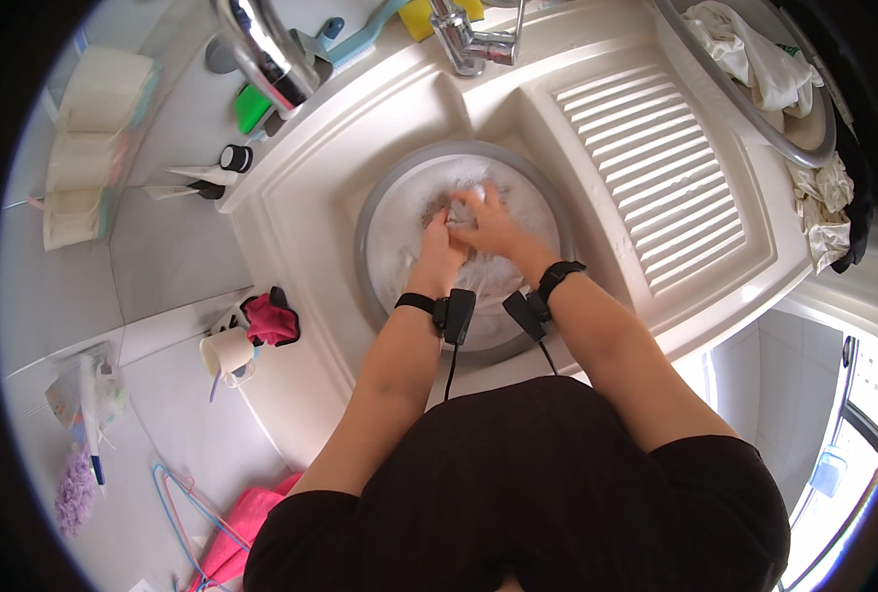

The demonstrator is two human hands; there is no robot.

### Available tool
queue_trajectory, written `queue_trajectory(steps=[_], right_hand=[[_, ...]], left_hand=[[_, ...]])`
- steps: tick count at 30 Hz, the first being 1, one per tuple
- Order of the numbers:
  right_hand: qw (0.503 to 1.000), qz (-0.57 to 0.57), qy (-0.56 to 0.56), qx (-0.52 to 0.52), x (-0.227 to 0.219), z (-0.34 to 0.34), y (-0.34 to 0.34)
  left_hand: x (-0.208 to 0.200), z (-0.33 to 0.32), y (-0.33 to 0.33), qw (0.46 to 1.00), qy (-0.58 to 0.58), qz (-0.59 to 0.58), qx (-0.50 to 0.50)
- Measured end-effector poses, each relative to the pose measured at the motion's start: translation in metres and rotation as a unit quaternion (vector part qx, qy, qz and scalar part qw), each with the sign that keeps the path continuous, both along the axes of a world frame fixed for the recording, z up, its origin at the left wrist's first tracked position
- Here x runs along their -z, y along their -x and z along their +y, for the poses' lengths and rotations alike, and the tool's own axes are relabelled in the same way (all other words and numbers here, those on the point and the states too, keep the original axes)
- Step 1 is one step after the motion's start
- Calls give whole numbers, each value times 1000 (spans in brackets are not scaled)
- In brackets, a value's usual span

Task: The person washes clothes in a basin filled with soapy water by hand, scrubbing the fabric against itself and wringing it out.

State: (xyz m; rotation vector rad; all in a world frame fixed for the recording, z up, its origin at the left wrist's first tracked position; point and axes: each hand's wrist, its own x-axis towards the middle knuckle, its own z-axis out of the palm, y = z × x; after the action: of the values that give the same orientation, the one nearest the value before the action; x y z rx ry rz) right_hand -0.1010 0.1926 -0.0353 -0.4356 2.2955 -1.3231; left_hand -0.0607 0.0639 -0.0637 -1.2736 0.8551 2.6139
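Both hands work in soapy water inside a round basin (363,259) with a grey rim, which stands in the sink. My left hand (442,243) reaches in on the left, its fingers drawn together and partly hidden by suds; whatever they hold cannot be made out. Close beside it, my right hand (495,227) bends inward with its fingers curved and apart. White foam clings to its fingertips. Pale, folded-looking fabric (488,279) shows through the suds below the hands, though its kind is unclear. Black straps with small dark devices circle both wrists.
A ribbed washboard (651,168) is moulded into the sink's right side. Beyond it stands a grey tub (814,148) holding white cloth (745,54). Chrome taps (468,44) rise at the back. Left lie a white mug (227,353), a red-and-black cloth item (272,318) and a green brush (251,107).
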Motion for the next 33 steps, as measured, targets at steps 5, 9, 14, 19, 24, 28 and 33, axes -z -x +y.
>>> queue_trajectory(steps=[5,9,14,19,24,28,33], right_hand=[[973,-112,-145,-138,30,13,-7],[927,-147,-202,-281,51,-6,5],[972,48,-231,-4,-35,-18,-14],[954,294,-61,-8,-59,-26,-36],[968,246,-41,13,-104,-16,-54],[983,181,-8,13,-104,-12,-44],[983,186,12,-9,-104,-10,-35]], left_hand=[[-2,10,-2,988,52,-137,46],[10,-5,-4,988,75,-100,96],[-25,11,-6,994,-47,-99,-2],[-70,5,-13,998,-51,29,25],[-102,5,-32,986,39,157,48],[-106,10,-30,973,86,205,64],[-110,10,-36,962,130,225,81]])
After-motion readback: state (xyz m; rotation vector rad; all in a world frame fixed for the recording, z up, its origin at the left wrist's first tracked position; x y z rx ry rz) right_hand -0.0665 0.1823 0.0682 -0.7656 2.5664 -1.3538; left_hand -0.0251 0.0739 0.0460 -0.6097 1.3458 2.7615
